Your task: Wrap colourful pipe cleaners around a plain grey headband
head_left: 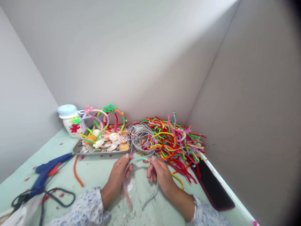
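Observation:
My left hand (pixel 118 175) and my right hand (pixel 160 174) are both closed on a thin headband (pixel 138 160) that arches between them. Its top is wrapped in pale green pipe cleaner. A pink pipe cleaner (pixel 127 194) trails down from my left hand, and the bare grey end of the band (pixel 151 197) hangs below my right hand. Both hands rest low over the pale green table (pixel 98 172), just in front of the tray (pixel 81 150).
A metal tray holds seashells (pixel 110 139) and finished headbands (pixel 103 121). Bare wire bands (pixel 141 138) and a heap of coloured pipe cleaners (pixel 174 141) lie right of it. A blue glue gun (pixel 47 172), an orange pipe cleaner (pixel 76 171), a white jar (pixel 70 121) and a dark phone (pixel 213 185) lie around.

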Action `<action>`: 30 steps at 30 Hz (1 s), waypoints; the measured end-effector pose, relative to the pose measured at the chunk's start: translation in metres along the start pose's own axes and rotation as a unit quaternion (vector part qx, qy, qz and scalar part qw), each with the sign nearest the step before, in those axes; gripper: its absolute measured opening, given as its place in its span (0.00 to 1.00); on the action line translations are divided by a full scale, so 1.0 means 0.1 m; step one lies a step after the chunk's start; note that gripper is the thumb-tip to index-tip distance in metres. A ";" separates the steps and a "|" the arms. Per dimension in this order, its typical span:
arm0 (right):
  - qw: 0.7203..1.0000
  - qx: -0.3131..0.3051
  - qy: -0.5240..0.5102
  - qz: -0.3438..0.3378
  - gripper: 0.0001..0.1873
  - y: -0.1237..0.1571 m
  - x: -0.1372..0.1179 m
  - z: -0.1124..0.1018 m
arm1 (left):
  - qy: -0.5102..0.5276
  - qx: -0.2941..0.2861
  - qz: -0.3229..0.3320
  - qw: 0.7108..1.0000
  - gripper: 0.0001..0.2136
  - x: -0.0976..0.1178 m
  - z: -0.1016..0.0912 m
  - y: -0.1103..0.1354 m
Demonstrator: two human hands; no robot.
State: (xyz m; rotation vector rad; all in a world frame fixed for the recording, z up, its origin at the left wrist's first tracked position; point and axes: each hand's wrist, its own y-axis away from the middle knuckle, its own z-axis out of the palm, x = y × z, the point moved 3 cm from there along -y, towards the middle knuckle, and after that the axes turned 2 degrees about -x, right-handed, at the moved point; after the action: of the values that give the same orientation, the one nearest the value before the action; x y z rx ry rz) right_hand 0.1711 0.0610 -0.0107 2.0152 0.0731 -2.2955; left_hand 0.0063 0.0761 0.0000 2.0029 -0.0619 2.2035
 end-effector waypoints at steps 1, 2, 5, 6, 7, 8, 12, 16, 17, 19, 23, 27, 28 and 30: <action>1.000 0.003 -0.005 0.003 0.28 0.00 0.00 -0.01 | 0.004 0.003 -0.001 1.000 0.20 -0.01 -0.01 0.00; 1.000 0.008 -0.008 0.006 0.28 0.00 0.00 -0.01 | 0.006 0.006 -0.002 1.000 0.20 -0.02 -0.02 -0.01; 1.000 0.021 -0.006 0.012 0.28 0.00 0.00 -0.03 | 0.012 0.006 -0.003 1.000 0.22 -0.03 -0.03 -0.01; 1.000 0.023 -0.003 0.013 0.28 0.00 -0.01 -0.03 | 0.014 0.006 -0.004 1.000 0.22 -0.04 -0.03 -0.01; 1.000 0.024 -0.002 0.014 0.28 -0.01 -0.01 -0.04 | 0.016 0.005 -0.004 1.000 0.22 -0.04 -0.03 -0.01; 1.000 0.025 -0.002 0.015 0.28 -0.01 -0.01 -0.04 | 0.019 0.005 -0.005 1.000 0.22 -0.04 -0.03 -0.01; 0.999 0.021 -0.012 0.025 0.25 -0.02 0.00 -0.06 | 0.040 0.001 -0.005 0.999 0.21 -0.03 -0.03 -0.01; 0.999 0.017 -0.041 0.028 0.20 -0.04 0.01 -0.09 | 0.066 0.007 -0.019 0.998 0.21 -0.03 -0.03 -0.01; 0.998 0.016 -0.051 0.028 0.20 -0.04 0.01 -0.09 | 0.070 0.009 -0.021 0.997 0.21 -0.04 -0.03 -0.01; 0.997 0.014 -0.066 0.027 0.19 -0.05 0.01 -0.10 | 0.072 0.010 -0.022 0.997 0.21 -0.04 -0.03 -0.01; 0.997 0.009 -0.079 0.026 0.18 -0.05 0.01 -0.09 | 0.059 0.009 -0.017 0.998 0.22 -0.03 -0.02 -0.02; 0.998 0.005 -0.058 0.018 0.16 -0.04 0.00 -0.08 | 0.044 0.009 -0.015 0.999 0.22 -0.03 -0.03 -0.03; 0.999 0.005 -0.045 0.013 0.16 -0.04 -0.01 -0.07 | 0.040 0.009 -0.016 0.999 0.22 -0.04 -0.03 -0.03; 1.000 0.007 -0.011 -0.001 0.15 -0.03 -0.03 -0.06 | 0.033 0.010 -0.016 0.999 0.21 -0.05 -0.03 -0.04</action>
State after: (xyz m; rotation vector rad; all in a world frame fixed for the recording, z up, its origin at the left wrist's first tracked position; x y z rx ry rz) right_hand 0.1767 0.0649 -0.0083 1.9962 0.0571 -2.3254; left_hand 0.0043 0.0801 -0.0054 1.9257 -0.0007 2.2564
